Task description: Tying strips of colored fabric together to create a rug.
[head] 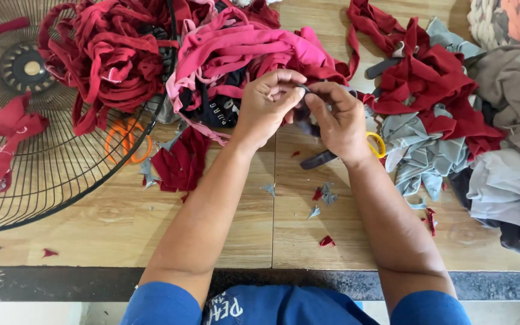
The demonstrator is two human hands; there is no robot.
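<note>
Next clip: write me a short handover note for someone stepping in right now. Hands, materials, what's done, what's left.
Left hand and right hand: together over the table, both pinching one dark grey fabric strip, whose end hangs toward the wooden table.
Materials: red strips heaped on the fan guard, pink strips behind the hands, grey and red cloth pieces at right, orange scissors at left.
Done: many strips cut and piled; small scraps litter the table.
Left: uncut cloth remains at right.

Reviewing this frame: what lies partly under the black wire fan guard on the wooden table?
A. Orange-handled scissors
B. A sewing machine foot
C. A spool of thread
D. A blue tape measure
A: the orange-handled scissors show through the rim wires of the fan guard, left of the left hand and right hand, which pinch a dark fabric strip.
</note>
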